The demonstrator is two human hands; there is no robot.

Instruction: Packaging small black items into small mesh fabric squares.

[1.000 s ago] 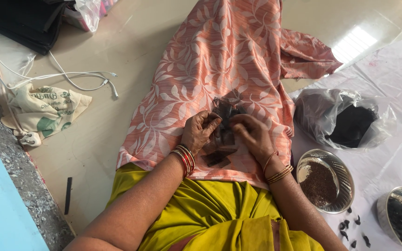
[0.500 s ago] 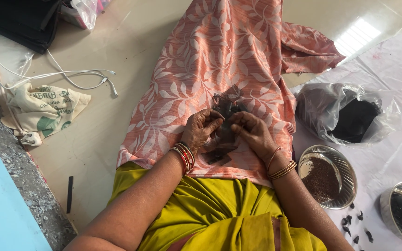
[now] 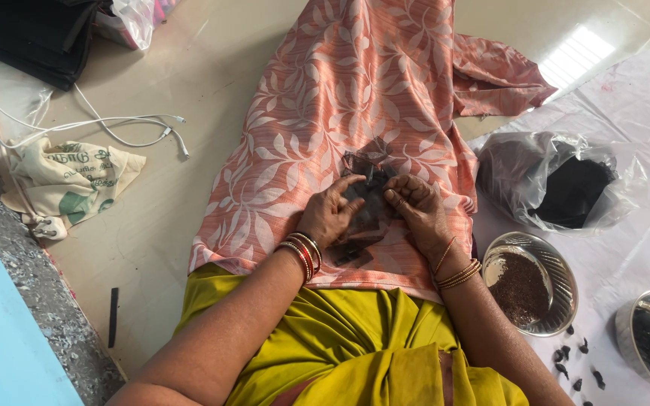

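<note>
1. Across the lap, a peach leaf-patterned cloth [image 3: 340, 113] spreads over the legs and serves as the landmark; beyond its left edge is the tan floor [image 3: 212, 75], and to its right lies a white plastic sheet [image 3: 641, 98].
2. Right of the cloth, on that sheet, sits a clear plastic bag of black material [image 3: 566, 184], and nearer the body a round steel bowl of brown seeds [image 3: 530, 282].
3. At the cloth's middle lies a dark sticky clump of pods [image 3: 366, 214].
4. The left hand [image 3: 329, 214] rests on the clump, fingers [image 3: 351, 183] spread flat over it; the right hand [image 3: 419, 210] pinches a bit of it, fingertips together.
5. Working it well probably means pinning the mass steady, pulling small pieces, and keeping everything over the cloth.
</note>
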